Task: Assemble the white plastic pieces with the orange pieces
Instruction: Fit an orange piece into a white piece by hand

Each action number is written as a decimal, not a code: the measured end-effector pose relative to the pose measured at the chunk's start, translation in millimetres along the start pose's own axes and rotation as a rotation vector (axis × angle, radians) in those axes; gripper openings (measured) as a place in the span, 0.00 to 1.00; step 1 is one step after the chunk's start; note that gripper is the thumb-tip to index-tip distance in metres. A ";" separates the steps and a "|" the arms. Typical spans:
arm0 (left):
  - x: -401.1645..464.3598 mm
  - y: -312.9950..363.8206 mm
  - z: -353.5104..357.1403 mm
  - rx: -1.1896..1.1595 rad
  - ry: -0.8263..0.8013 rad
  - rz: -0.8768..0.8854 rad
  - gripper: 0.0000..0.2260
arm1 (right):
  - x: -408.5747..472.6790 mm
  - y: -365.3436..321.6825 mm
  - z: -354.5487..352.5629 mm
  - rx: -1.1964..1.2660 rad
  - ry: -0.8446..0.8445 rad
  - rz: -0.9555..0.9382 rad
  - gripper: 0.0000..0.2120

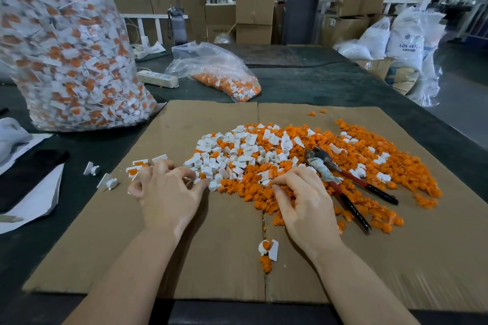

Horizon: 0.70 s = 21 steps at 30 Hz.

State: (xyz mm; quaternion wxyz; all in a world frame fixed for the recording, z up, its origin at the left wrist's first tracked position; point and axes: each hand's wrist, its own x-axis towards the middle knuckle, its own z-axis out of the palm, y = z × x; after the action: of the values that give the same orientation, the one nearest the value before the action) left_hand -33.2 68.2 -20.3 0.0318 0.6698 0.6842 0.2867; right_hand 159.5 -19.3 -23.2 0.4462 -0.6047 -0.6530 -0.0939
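Head view, frame centre: left hand (pixel 169 192) and right hand (pixel 303 198), fingers curled, pick through white pieces (pixel 232 150) and orange pieces (pixel 369 166), grasp unclear; joining one pair seems next.

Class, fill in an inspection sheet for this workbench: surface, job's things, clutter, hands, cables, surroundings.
Surface: cardboard sheet on a dark table.
Job's things: mixed pile of white pieces and orange pieces; big bag of assembled parts; smaller bag.
Clutter: pliers on the pile; water bottle.
Hands: left hand and right hand, fingers curled at the pile's edge; grip unclear.
Cables: power strip.
Surroundings: cardboard boxes, white sacks.
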 end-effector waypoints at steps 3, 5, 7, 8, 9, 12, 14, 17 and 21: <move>1.0 2.0 -1.4 -0.055 -0.020 0.004 0.02 | -0.2 -0.2 0.1 -0.004 0.011 -0.006 0.01; -0.3 3.7 -0.3 -0.092 0.010 0.028 0.02 | -0.3 -0.3 0.0 -0.008 0.017 -0.009 0.01; -0.5 5.1 0.0 -0.057 0.027 0.024 0.03 | -0.4 -0.1 0.0 -0.014 0.016 -0.010 0.01; 0.0 5.1 0.4 -0.019 0.019 0.011 0.05 | -0.4 0.1 0.0 -0.017 0.016 -0.009 0.02; 0.7 4.4 0.6 0.017 0.003 -0.005 0.07 | -0.5 0.3 0.0 -0.021 0.015 -0.009 0.02; 1.0 4.5 0.5 0.042 -0.020 -0.023 0.06 | -1.1 0.5 0.1 -0.044 -0.001 -0.007 0.03; 0.3 5.8 1.5 0.027 -0.003 -0.006 0.04 | -1.4 0.7 0.4 -0.058 -0.008 0.004 0.03; -1.0 4.3 4.5 0.039 0.011 -0.011 0.07 | -1.0 0.7 1.1 -0.082 0.003 0.027 0.04; -2.6 1.6 7.6 0.068 0.021 -0.016 0.11 | -1.3 -1.0 3.5 -0.134 -0.012 0.011 0.03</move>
State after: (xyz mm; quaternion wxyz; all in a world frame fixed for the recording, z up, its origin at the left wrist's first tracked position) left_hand -28.2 68.4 -26.8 0.0041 0.6622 0.6991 0.2698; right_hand 156.8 -18.1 -25.7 0.4011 -0.6375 -0.6445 -0.1313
